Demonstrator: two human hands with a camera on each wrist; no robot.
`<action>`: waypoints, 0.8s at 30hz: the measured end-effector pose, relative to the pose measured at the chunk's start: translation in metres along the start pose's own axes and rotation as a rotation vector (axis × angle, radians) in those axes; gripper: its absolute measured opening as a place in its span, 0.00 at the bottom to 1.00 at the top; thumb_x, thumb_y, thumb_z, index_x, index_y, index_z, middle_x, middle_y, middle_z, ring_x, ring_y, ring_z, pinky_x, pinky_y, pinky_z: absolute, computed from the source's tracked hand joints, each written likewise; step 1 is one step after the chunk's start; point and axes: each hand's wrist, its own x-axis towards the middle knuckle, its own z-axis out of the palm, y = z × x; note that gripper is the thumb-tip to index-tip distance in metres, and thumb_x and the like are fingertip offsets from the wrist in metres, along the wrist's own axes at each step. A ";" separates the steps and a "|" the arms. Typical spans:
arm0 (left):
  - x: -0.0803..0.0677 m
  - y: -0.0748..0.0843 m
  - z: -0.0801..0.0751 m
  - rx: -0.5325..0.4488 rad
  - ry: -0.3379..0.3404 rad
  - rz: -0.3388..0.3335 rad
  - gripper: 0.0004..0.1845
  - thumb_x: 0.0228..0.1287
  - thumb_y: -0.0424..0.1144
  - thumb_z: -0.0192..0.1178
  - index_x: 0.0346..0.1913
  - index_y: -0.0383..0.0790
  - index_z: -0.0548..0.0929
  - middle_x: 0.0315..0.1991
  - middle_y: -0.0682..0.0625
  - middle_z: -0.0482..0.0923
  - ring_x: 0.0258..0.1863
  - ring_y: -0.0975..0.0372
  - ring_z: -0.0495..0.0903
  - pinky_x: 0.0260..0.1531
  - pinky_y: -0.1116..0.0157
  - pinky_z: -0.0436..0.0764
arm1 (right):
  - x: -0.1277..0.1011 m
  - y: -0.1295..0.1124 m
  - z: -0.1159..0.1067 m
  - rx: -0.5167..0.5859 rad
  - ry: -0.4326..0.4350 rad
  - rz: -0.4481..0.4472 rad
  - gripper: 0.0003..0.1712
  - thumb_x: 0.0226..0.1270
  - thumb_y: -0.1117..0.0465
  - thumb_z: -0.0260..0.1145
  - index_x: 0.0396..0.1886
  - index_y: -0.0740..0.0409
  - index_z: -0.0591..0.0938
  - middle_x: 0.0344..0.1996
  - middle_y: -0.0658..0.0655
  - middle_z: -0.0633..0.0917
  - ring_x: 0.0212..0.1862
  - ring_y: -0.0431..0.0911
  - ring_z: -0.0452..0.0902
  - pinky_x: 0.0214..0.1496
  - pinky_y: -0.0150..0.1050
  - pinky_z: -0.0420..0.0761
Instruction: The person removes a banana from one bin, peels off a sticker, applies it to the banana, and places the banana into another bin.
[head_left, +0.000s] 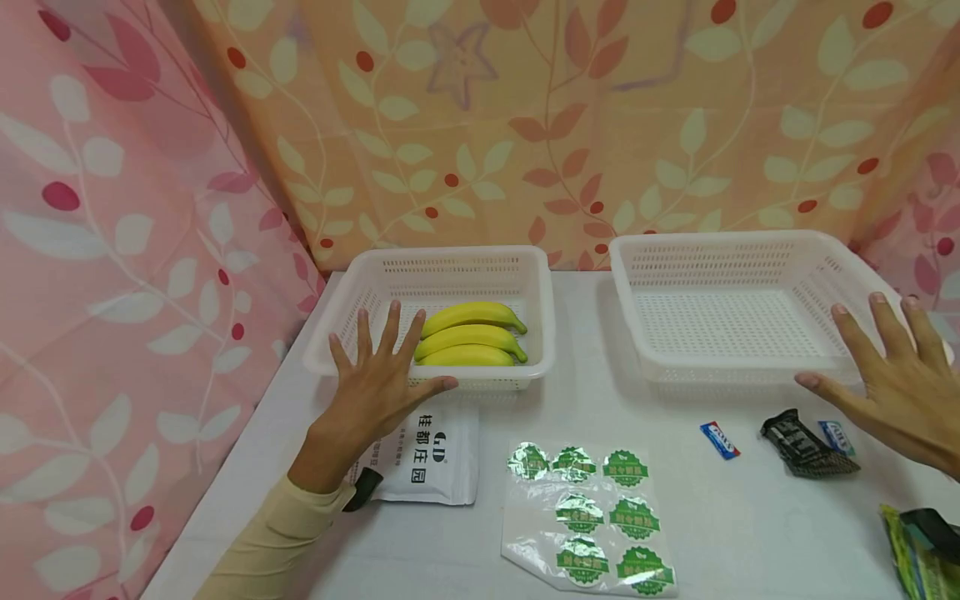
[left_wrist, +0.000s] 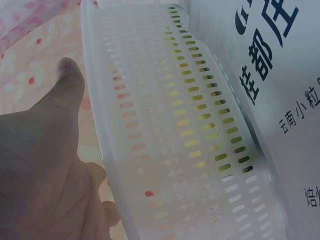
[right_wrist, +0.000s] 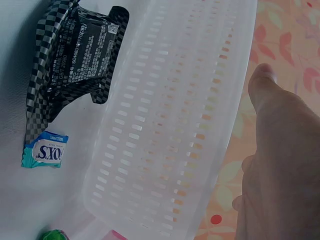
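Baskets, two of them, white and perforated, stand side by side at the back of the white table [head_left: 750, 533], with a spread hand at each.

Right basket [head_left: 731, 321] is the larger and holds nothing visible; the right hand [head_left: 896, 387] hovers at its front right corner, fingers straight and splayed, grasping nothing. Left basket [head_left: 442, 275] carries three yellow bananas [head_left: 471, 335] lying side by side; the left hand [head_left: 375, 379] is over its front left rim, fingers splayed and straight, nothing gripped, and whether it touches the rim cannot be told. Just in front of that basket lies a white pouch [head_left: 435, 454] with dark lettering, partly under the left wrist. Beside it is a clear sheet of green stickers [head_left: 592, 517]. A black checkered packet [head_left: 806, 446] lies in front of the right basket, between two small blue candy wrappers [head_left: 720, 439].
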 end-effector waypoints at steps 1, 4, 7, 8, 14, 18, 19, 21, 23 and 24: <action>0.000 0.000 0.000 -0.001 -0.001 0.000 0.58 0.66 0.77 0.54 0.88 0.54 0.42 0.88 0.43 0.28 0.83 0.32 0.27 0.69 0.21 0.29 | 0.000 0.000 0.000 0.000 0.000 -0.001 0.68 0.68 0.19 0.50 0.85 0.60 0.35 0.82 0.70 0.25 0.81 0.64 0.08 0.72 0.77 0.24; 0.000 0.000 0.000 0.001 0.000 0.001 0.58 0.66 0.77 0.54 0.88 0.54 0.42 0.88 0.43 0.29 0.83 0.32 0.26 0.69 0.21 0.29 | 0.000 0.000 0.001 0.002 0.009 -0.010 0.68 0.68 0.19 0.49 0.86 0.60 0.36 0.83 0.70 0.26 0.81 0.65 0.09 0.73 0.76 0.23; 0.000 -0.001 0.000 0.000 0.007 0.006 0.58 0.67 0.77 0.54 0.88 0.53 0.42 0.88 0.43 0.30 0.83 0.33 0.26 0.69 0.21 0.30 | 0.001 0.002 0.001 -0.002 0.023 -0.029 0.68 0.68 0.18 0.47 0.85 0.61 0.36 0.83 0.71 0.26 0.82 0.65 0.10 0.76 0.72 0.22; 0.000 -0.001 0.000 0.001 0.010 0.008 0.58 0.67 0.77 0.54 0.88 0.53 0.43 0.88 0.42 0.30 0.83 0.33 0.27 0.69 0.21 0.30 | 0.001 0.002 0.001 -0.004 0.027 -0.036 0.68 0.68 0.18 0.47 0.85 0.62 0.37 0.83 0.71 0.27 0.82 0.66 0.11 0.77 0.71 0.21; 0.000 0.000 0.000 0.006 0.010 0.012 0.58 0.67 0.77 0.55 0.88 0.53 0.43 0.88 0.42 0.31 0.83 0.33 0.27 0.69 0.21 0.30 | 0.003 0.004 0.001 -0.007 0.034 -0.052 0.69 0.67 0.18 0.47 0.85 0.63 0.37 0.82 0.72 0.27 0.82 0.66 0.12 0.79 0.66 0.20; 0.002 0.001 -0.002 0.013 -0.013 0.009 0.57 0.67 0.77 0.53 0.88 0.53 0.43 0.88 0.42 0.32 0.83 0.33 0.27 0.70 0.21 0.30 | 0.004 0.001 0.000 0.020 0.027 -0.039 0.66 0.69 0.21 0.50 0.86 0.60 0.37 0.83 0.71 0.27 0.82 0.68 0.14 0.76 0.73 0.20; 0.002 0.002 -0.003 0.008 -0.021 0.009 0.57 0.68 0.77 0.53 0.88 0.53 0.43 0.88 0.42 0.32 0.83 0.33 0.28 0.70 0.22 0.31 | 0.005 -0.001 -0.001 0.026 0.026 -0.040 0.65 0.70 0.22 0.51 0.86 0.59 0.37 0.83 0.70 0.27 0.82 0.69 0.15 0.75 0.74 0.21; 0.004 0.002 -0.006 -0.006 -0.035 0.020 0.56 0.68 0.77 0.53 0.88 0.53 0.44 0.88 0.42 0.36 0.84 0.33 0.33 0.72 0.23 0.35 | 0.007 -0.006 -0.004 0.044 0.034 -0.053 0.63 0.71 0.26 0.53 0.87 0.58 0.38 0.84 0.69 0.29 0.83 0.70 0.18 0.73 0.77 0.21; 0.006 0.003 -0.010 -0.057 -0.056 0.044 0.54 0.69 0.75 0.55 0.88 0.53 0.48 0.87 0.43 0.44 0.84 0.35 0.42 0.75 0.27 0.43 | 0.010 -0.014 -0.007 0.079 0.057 -0.093 0.60 0.72 0.30 0.56 0.87 0.57 0.42 0.85 0.70 0.35 0.84 0.70 0.23 0.75 0.77 0.23; 0.007 0.003 -0.012 -0.101 -0.069 0.058 0.52 0.69 0.73 0.57 0.87 0.52 0.53 0.86 0.43 0.50 0.84 0.37 0.49 0.76 0.30 0.48 | 0.012 -0.019 -0.009 0.101 0.071 -0.120 0.58 0.72 0.32 0.57 0.88 0.57 0.44 0.85 0.70 0.38 0.84 0.70 0.27 0.76 0.76 0.24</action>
